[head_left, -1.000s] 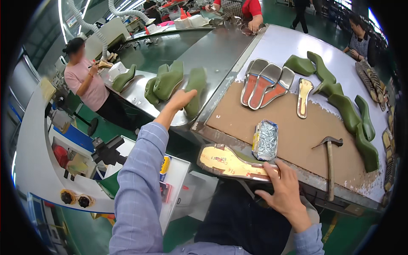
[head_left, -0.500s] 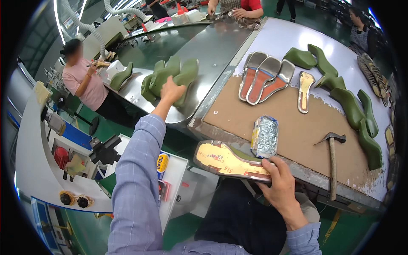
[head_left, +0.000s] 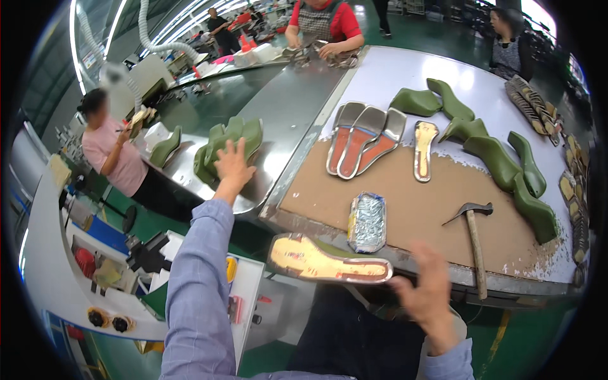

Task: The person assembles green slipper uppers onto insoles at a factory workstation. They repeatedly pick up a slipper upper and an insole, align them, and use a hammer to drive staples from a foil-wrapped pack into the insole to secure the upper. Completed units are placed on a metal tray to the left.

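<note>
- Fingers [head_left: 230, 151] of the left hand [head_left: 233, 170] are spread wide and hold nothing; whether a fingertip touches the nearest green last cannot be told.
- Right hand [head_left: 430, 294] is blurred, thumb and fingers parted. Half a second ago it gripped the narrow end of the insole-faced last [head_left: 329, 263]; now it has opened beside that end, and any remaining contact is unclear.
- That last lies at the near edge of the bench [head_left: 405, 57], cream face up, green flank toward the box of nails [head_left: 367, 225]. What supports it is hidden.
- Under the left hand's reach, the green lasts [head_left: 253, 134] stand grouped on the metal table [head_left: 278, 95]. A second ago one stood apart under that hand; now it is close against the others.
- Beyond the nails, three red-and-silver sole pieces [head_left: 361, 142] overlap, with a narrow cream piece [head_left: 425, 149] to their right, all lying as before.
- Hammer [head_left: 474, 244] rests nearer the right, its handle over the edge, unmoved.
- Farther off, a person in red sleeves [head_left: 323, 28] handles metallic pieces, and a person in pink [head_left: 113, 152] stands at the left.
</note>
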